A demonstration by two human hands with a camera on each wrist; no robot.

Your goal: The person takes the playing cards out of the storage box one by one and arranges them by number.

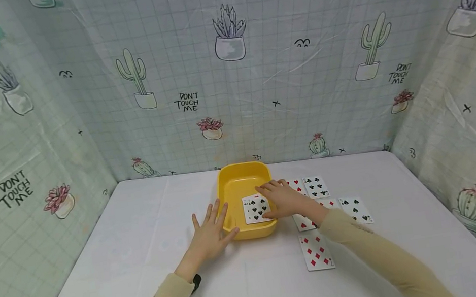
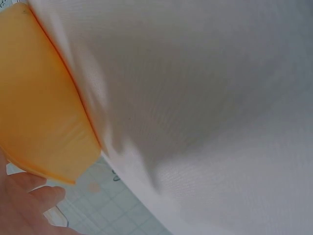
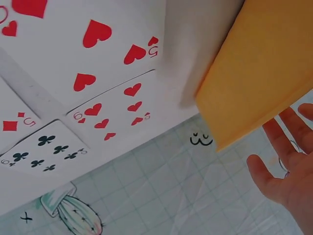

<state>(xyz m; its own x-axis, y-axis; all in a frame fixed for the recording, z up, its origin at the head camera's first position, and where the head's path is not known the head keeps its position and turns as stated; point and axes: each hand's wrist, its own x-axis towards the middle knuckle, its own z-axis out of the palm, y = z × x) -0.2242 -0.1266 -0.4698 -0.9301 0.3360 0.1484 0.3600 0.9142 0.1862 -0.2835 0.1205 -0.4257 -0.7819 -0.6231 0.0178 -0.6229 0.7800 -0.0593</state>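
A yellow plastic tray [image 1: 241, 168] stands near the back of the table. Inside it lies a spades card [image 1: 256, 212], apparently over other cards whose edges peek out. My left hand [image 1: 209, 239] is at the tray's left side, fingers spread over the rim and thumb near the front corner. Over the right rim reaches my right hand [image 1: 283, 199], its fingertips above the tray beside the spades card. In the right wrist view, the fingers [image 3: 283, 142] are extended beside the tray wall [image 3: 264, 63], holding nothing visible. Whether either hand presses the rim is unclear.
Face-up cards lie right of the tray: a six of hearts [image 3: 113, 113], six of clubs [image 1: 316, 187], five of hearts [image 3: 98, 34], five of diamonds [image 3: 11, 126], five-pip black card [image 1: 355, 210] and seven of diamonds [image 1: 316, 251]. Patterned cloth [image 1: 227, 78] walls surround the white table.
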